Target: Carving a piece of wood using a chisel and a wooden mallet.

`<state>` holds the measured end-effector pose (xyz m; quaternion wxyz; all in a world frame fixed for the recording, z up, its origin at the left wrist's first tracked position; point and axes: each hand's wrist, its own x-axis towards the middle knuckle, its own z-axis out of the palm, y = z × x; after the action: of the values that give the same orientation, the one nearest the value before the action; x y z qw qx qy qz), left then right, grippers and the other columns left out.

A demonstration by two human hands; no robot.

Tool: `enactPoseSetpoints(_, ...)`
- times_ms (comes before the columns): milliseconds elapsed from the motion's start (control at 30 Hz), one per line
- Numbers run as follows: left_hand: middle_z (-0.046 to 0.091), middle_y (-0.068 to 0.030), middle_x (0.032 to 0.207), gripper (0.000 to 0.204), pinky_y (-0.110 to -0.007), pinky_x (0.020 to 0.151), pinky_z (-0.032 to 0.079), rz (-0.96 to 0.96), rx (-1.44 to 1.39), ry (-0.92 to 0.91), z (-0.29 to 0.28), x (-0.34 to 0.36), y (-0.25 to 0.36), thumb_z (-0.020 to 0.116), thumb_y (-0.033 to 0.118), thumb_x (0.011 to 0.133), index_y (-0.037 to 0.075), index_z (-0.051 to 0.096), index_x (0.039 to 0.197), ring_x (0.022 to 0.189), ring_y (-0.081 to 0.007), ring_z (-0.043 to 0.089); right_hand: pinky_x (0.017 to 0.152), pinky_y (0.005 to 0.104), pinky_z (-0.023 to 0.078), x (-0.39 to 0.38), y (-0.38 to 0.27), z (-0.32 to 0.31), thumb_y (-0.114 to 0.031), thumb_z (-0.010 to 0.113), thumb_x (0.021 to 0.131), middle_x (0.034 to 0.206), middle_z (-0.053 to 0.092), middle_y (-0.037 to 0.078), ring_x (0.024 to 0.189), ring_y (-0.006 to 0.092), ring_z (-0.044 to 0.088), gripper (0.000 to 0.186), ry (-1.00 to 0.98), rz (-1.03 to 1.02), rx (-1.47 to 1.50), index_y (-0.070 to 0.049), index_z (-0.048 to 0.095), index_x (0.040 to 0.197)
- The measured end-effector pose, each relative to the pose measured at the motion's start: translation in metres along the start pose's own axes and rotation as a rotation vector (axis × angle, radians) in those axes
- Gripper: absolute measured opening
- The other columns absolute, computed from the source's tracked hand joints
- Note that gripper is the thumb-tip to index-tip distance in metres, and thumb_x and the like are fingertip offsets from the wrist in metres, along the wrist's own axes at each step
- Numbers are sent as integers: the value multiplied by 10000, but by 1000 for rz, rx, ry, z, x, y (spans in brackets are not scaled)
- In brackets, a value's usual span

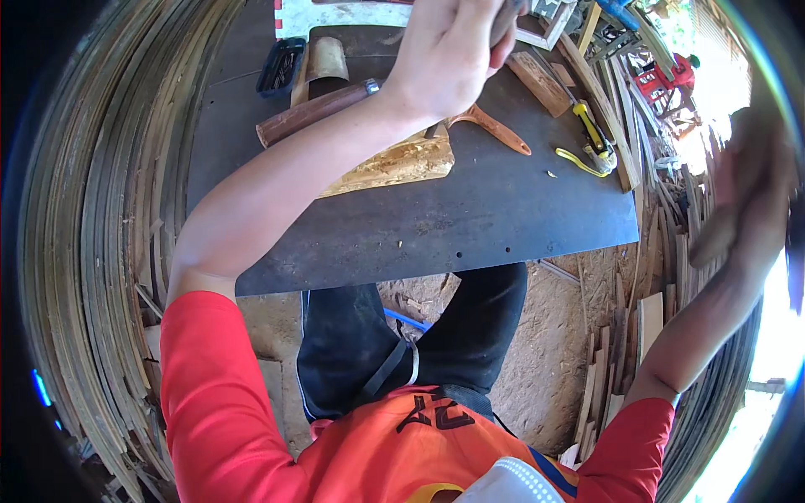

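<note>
My left hand is raised over the far middle of the dark table, its fingers wrapped round something dark that I cannot make out, cut by the top of the picture. Below that wrist lies a rough, yellowish piece of wood, partly covered by my forearm. A brown wooden handle with a metal end lies beside it, and a brush with an orange-brown wooden handle is just right of the wrist. My right hand is lifted at the far right, away from the table; motion smears its fingers.
A dark blue tray of nail-like pieces and a pale cylinder stand at the far left. On the right lie a wooden block and a yellow-handled tool with a strap. Stacked wood strips line the left; more pile up on the right.
</note>
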<state>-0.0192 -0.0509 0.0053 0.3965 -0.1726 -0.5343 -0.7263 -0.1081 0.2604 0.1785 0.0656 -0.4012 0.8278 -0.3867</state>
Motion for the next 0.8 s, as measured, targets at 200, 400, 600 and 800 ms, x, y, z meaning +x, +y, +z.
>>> enactPoseSetpoints(200, 445, -10, 545, 611, -256, 377, 287, -58, 76, -22, -8, -4, 12, 278, 623, 1074, 72, 528, 993, 393, -101, 351, 533, 220, 421, 0, -35, 65, -465, 600, 1022, 858, 664, 54, 617, 79, 561, 581, 351, -165, -382, 29, 599, 1329)
enactPoseSetpoints(400, 434, 3, 533, 657, -258, 366, 267, -129, 128, 150, -11, -8, 20, 277, 666, 1055, 79, 556, 959, 388, -104, 345, 490, 203, 362, -5, -35, 104, -440, 627, 1014, 789, 640, 14, 557, 41, 504, 575, 296, -165, -449, 0, 581, 1382)
enactPoseSetpoints(600, 445, -6, 544, 655, -268, 373, 251, -19, 70, 23, -6, -1, -1, 290, 656, 1059, 66, 568, 991, 398, -108, 352, 480, 215, 359, -2, -54, 92, -423, 636, 1009, 794, 626, -2, 560, 42, 494, 472, 654, -107, -207, -18, 653, 1250)
enactPoseSetpoints(800, 470, -8, 574, 616, -258, 371, 253, -100, -49, 114, -9, 0, 10, 305, 615, 1074, 65, 571, 997, 401, -105, 360, 576, 196, 464, -6, -29, 68, -475, 604, 1015, 840, 690, 59, 686, 105, 637, 572, 302, -175, -543, -13, 615, 1354)
